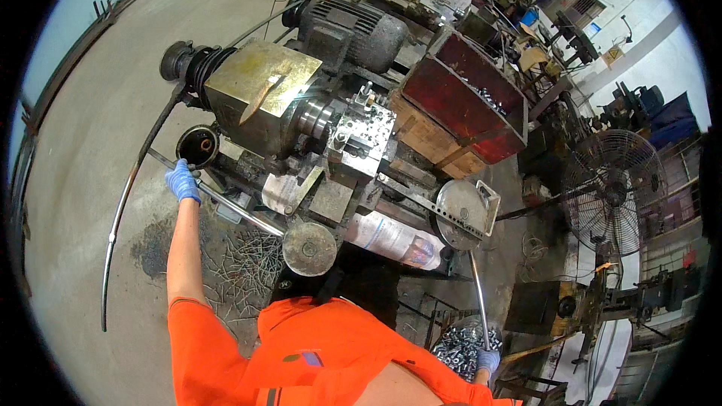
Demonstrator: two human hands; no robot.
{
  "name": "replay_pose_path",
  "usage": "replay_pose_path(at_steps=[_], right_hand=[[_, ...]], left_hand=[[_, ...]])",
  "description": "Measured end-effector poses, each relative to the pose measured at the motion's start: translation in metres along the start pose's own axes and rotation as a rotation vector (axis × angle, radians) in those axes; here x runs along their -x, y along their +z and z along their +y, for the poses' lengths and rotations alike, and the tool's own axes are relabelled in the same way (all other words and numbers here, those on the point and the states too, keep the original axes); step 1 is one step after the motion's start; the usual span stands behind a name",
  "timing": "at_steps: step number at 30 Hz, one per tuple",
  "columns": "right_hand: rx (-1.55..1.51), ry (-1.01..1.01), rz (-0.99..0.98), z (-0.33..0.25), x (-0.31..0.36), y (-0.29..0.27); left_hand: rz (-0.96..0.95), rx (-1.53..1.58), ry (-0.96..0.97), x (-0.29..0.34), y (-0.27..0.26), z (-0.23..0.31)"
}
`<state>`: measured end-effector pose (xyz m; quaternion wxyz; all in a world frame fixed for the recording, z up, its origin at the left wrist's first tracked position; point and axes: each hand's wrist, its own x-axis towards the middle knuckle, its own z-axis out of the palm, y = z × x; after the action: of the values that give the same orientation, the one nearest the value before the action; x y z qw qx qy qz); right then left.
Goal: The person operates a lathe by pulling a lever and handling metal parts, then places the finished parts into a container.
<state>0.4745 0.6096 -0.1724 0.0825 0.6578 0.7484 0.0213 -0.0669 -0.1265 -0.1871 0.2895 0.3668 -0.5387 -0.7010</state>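
Orange work shirt (338, 338) fills the space closest to the camera, with the seated or standing posture beneath it impossible to tell. Out to the left, the left hand (182, 180), in a blue glove, is closed around the upper part of a long steel lever (241, 209), which slants down to a round metal disc (310, 248) in front of the shirt. Just beyond that hand sits a dark round cup (198, 146). Low on the right, the gloved right hand (488, 361) appears wrapped around the lower end of a slimmer metal rod (478, 286); its fingers are too small to make out. That rod rises toward a large handwheel (460, 207), and beside the hand stands a basket (434, 347) of small metal parts.

Ahead is a lathe-like machine: brass-coloured headstock cover (263, 68), shiny spindle (314, 117), and tool block (361, 139). Behind them are a ribbed electric motor (353, 30) and a red bin (462, 120). Curly metal shavings (248, 267) lie on the floor below the lever.
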Motion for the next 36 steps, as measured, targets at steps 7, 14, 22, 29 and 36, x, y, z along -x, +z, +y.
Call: replay_pose_path(at_steps=[7, 14, 22, 29, 36], right_hand=[[0.019, 0.028, 0.04, 0.011, -0.005, 0.013], [-0.009, 0.014, 0.076, -0.001, 0.013, -0.001], [-0.014, 0.046, 0.03, 0.003, 0.009, 0.003], [0.001, 0.035, 0.069, 0.01, 0.005, 0.014], [-0.024, 0.005, 0.116, 0.011, 0.012, 0.013]], left_hand=[[-0.01, -0.041, 0.02, 0.003, 0.007, 0.0], [-0.016, -0.017, 0.026, -0.01, 0.001, -0.012], [-0.033, -0.014, 0.014, -0.014, 0.001, -0.016], [-0.043, -0.011, 0.009, -0.013, 0.001, -0.015], [-0.044, 0.013, 0.005, -0.011, 0.004, -0.013]])
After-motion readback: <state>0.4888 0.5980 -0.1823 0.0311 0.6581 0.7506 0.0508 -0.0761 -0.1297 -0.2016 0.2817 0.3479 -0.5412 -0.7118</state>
